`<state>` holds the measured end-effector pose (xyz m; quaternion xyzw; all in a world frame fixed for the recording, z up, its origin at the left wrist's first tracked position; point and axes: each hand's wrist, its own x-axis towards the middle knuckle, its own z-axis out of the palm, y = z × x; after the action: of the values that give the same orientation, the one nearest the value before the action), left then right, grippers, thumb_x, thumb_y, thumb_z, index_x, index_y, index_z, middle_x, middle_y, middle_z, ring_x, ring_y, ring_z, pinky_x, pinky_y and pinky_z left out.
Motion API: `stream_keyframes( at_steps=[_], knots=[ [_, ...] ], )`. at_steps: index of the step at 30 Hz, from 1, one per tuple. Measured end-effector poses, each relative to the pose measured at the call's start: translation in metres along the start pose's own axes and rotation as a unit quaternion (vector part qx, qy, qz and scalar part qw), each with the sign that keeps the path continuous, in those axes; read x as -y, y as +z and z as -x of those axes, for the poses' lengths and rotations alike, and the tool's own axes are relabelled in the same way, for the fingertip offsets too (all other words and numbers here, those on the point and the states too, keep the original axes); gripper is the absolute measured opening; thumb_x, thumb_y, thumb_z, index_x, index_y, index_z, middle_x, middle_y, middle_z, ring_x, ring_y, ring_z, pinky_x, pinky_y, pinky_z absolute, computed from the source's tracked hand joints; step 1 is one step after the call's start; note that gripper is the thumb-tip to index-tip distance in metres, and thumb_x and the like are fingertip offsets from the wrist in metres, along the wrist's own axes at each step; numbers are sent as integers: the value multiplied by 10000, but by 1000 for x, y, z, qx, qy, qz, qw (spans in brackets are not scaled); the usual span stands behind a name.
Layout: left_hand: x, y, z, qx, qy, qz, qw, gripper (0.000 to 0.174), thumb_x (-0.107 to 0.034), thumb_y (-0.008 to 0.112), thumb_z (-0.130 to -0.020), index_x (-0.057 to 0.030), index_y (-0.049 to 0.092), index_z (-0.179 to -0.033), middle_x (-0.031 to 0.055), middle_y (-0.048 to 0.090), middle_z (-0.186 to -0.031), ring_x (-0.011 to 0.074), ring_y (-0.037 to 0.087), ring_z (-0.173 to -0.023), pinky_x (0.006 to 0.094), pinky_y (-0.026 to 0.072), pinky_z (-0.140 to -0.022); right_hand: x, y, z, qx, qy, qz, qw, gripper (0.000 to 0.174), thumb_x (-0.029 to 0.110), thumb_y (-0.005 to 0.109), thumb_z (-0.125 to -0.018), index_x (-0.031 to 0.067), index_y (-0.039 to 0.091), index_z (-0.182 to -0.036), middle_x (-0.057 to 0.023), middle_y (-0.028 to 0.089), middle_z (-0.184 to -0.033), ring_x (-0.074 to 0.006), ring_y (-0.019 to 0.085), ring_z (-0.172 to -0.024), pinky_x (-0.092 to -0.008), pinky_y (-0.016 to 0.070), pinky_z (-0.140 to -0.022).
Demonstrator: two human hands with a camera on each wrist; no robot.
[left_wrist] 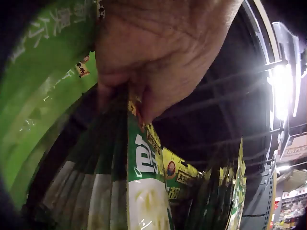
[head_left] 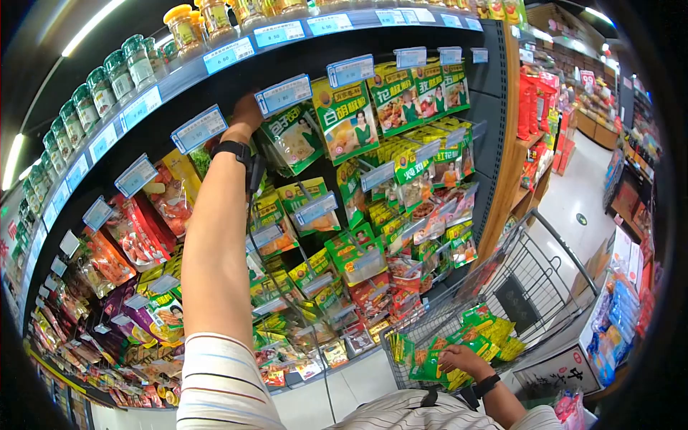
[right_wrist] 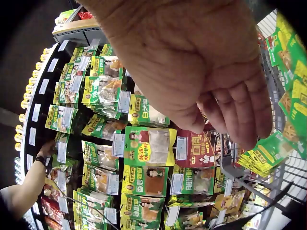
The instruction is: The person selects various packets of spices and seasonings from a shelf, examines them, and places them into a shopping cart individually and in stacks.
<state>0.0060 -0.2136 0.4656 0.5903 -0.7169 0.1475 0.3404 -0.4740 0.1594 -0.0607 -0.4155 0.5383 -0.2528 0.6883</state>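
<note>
High on the rack, my left hand (head_left: 247,113) reaches in behind the price tags, beside a hanging green seasoning packet (head_left: 290,140). The left wrist view shows its thumb and fingers pinching the top edge of a green-and-white seasoning packet (left_wrist: 148,191) at the front of a tight row. The fingertips behind it are partly hidden. My right hand (head_left: 466,360) is over the wire shopping cart (head_left: 517,304), close to the green and yellow packets (head_left: 494,331) inside. In the right wrist view its fingers (right_wrist: 242,112) are loosely bent and hold nothing.
Price tags (head_left: 345,72) jut out in front of the hanging packets. Above them, a shelf carries green-capped jars (head_left: 118,74). A wooden rack post (head_left: 502,158) stands at the right, beside an aisle floor (head_left: 570,190). A thin dark cable (head_left: 315,337) hangs before the rack.
</note>
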Motion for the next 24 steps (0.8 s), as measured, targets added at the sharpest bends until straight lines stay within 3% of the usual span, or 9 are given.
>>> stream_keyframes(
  at_steps=[5, 8, 11, 14, 17, 20, 23, 24],
  knots=[
    [3, 18, 6, -71, 63, -82, 992, 335, -215, 631, -895, -60, 638, -1192, 256, 647, -1191, 416, 608, -1142, 444, 516, -948, 0, -3, 3, 9, 6, -12, 1000, 307, 236, 626, -946, -28, 619, -1104, -145, 699, -964, -254, 714, -838, -357, 595, -704],
    [-12, 31, 11, -114, -20, -56, 992, 331, -183, 613, -904, -44, 627, -1203, 272, 635, -1187, 427, 596, -1145, 454, 512, -954, -5, -9, 1, 9, -3, -15, 1000, 298, 211, 648, -935, -37, 626, -1098, -149, 719, -926, -251, 723, -795, -364, 603, -690],
    [-17, 39, 25, -174, 12, 59, 983, 313, -164, 596, -905, -19, 626, -1181, 282, 627, -1178, 440, 587, -1146, 474, 507, -955, -3, -11, 4, 5, -10, -21, 1000, 276, 193, 648, -932, -34, 631, -1089, -142, 720, -913, -236, 719, -777, -355, 602, -682],
    [-41, 37, 37, -184, -51, -32, 981, 307, -151, 593, -901, -7, 611, -1172, 273, 645, -1121, 454, 605, -1103, 487, 501, -959, -3, -13, 8, 5, -10, -21, 1000, 257, 185, 647, -931, -26, 633, -1077, -128, 717, -904, -223, 713, -765, -344, 597, -672],
    [-34, 47, 38, -248, 4, -109, 963, 315, -128, 613, -876, -23, 599, -1173, 253, 641, -1147, 451, 602, -1102, 488, 479, -989, -7, -15, 8, 5, -6, -22, 1000, 243, 186, 643, -930, -13, 631, -1069, -111, 709, -893, -207, 704, -757, -332, 591, -663],
    [-38, 48, 47, -230, -66, 46, 970, 369, -120, 630, -855, -29, 582, -1210, 243, 609, -1214, 443, 551, -1172, 493, 438, -1044, -8, -15, 11, 8, -11, -22, 1000, 242, 201, 635, -931, -5, 628, -1057, -105, 701, -890, -201, 697, -756, -329, 588, -667],
    [-38, 42, 58, -260, 9, -62, 963, 404, -146, 629, -868, -28, 563, -1248, 243, 524, -1354, 441, 476, -1275, 491, 412, -1076, -13, -17, 11, 9, -8, -20, 1000, 259, 221, 622, -932, -7, 620, -1055, -117, 697, -905, -211, 698, -767, -334, 589, -687],
    [-35, 43, 56, -259, -9, -41, 965, 431, -162, 629, -874, -30, 541, -1274, 246, 504, -1375, 446, 474, -1277, 491, 413, -1077, -14, -18, 11, 10, -10, -18, 1000, 262, 221, 618, -934, -6, 617, -1063, -120, 697, -914, -215, 699, -771, -336, 589, -689]
  ],
)
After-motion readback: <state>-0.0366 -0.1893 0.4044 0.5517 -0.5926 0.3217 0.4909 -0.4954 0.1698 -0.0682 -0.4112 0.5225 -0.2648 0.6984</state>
